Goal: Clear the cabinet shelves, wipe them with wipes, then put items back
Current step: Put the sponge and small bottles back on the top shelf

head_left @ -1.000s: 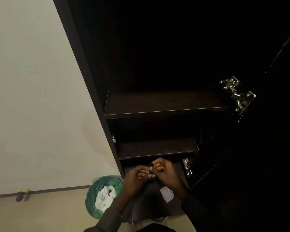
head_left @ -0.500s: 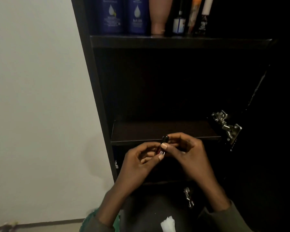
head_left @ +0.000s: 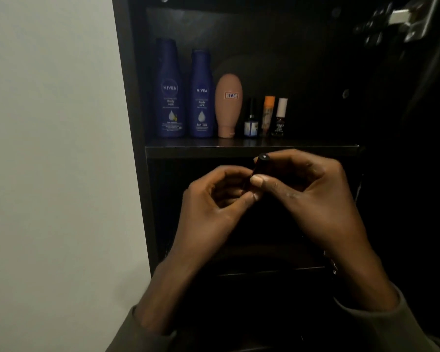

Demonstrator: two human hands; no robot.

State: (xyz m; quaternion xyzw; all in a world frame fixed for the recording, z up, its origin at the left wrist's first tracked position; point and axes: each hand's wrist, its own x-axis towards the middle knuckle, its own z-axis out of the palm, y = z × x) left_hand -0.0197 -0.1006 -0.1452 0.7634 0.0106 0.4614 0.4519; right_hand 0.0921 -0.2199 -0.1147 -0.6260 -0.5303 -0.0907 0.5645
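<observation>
Both hands (head_left: 259,196) pinch a small dark tube (head_left: 259,165) just before the shelf edge (head_left: 252,151).

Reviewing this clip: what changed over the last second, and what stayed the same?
The view tilted up from the bin and lower shelves to the stocked shelf. Both hands rose with it, carrying the small dark tube. Unchanged: left hand and right hand keep their pinch grip on it.
</observation>
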